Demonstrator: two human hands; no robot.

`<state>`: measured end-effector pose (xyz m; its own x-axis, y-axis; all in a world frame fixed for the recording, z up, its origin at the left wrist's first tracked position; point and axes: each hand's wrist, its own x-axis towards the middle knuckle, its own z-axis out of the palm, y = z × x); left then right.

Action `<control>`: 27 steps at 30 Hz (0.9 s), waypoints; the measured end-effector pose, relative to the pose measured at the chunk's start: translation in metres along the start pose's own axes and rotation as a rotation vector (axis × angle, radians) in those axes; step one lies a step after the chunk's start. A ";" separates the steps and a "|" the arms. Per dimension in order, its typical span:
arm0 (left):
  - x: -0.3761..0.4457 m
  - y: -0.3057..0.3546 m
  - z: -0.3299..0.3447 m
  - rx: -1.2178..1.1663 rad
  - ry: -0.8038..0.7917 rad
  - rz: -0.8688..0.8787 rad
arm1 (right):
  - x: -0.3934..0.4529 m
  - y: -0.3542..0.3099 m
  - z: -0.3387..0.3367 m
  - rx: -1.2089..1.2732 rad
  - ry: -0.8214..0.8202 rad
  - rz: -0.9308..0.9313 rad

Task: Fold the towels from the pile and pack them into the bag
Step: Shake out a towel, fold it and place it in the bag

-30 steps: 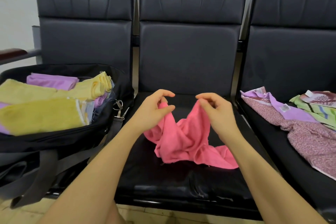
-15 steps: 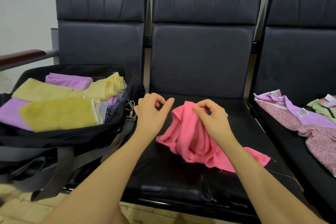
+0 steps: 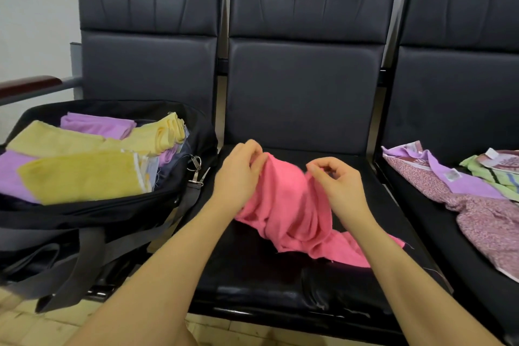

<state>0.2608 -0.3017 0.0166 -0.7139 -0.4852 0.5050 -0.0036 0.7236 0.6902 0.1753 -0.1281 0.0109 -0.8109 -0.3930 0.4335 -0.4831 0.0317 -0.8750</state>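
A crumpled pink towel [image 3: 292,208] lies bunched on the middle black seat [image 3: 266,275]. My left hand [image 3: 238,174] pinches its upper left edge and lifts it. My right hand [image 3: 339,185] pinches the upper right edge with thumb and fingers curled. The lower part of the towel trails on the seat toward the right. An open black bag [image 3: 92,213] sits on the left seat, holding several folded yellow and purple towels [image 3: 81,177]. A pile of unfolded patterned towels [image 3: 477,205] lies on the right seat.
Three black padded chairs stand in a row against a pale wall. A wooden armrest [image 3: 28,84] juts out at far left. The bag's grey straps [image 3: 70,261] hang over the seat front toward the tiled floor.
My left hand, apart from the towel half a second ago, now pinches its upper left edge. The right hand has shifted its grip along the top edge and the towel is spread wider.
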 end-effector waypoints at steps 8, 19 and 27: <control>0.021 0.023 -0.039 -0.135 0.186 0.056 | 0.013 -0.046 -0.032 0.093 0.203 -0.122; 0.098 0.113 -0.105 -0.066 0.301 0.191 | 0.067 -0.163 -0.082 0.175 0.560 -0.249; 0.120 0.119 -0.134 0.119 0.330 0.262 | 0.073 -0.176 -0.115 -0.203 0.612 -0.258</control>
<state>0.2683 -0.3393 0.2289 -0.4394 -0.3942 0.8072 0.0535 0.8855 0.4616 0.1633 -0.0568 0.2213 -0.6730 0.1759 0.7184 -0.6896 0.2021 -0.6955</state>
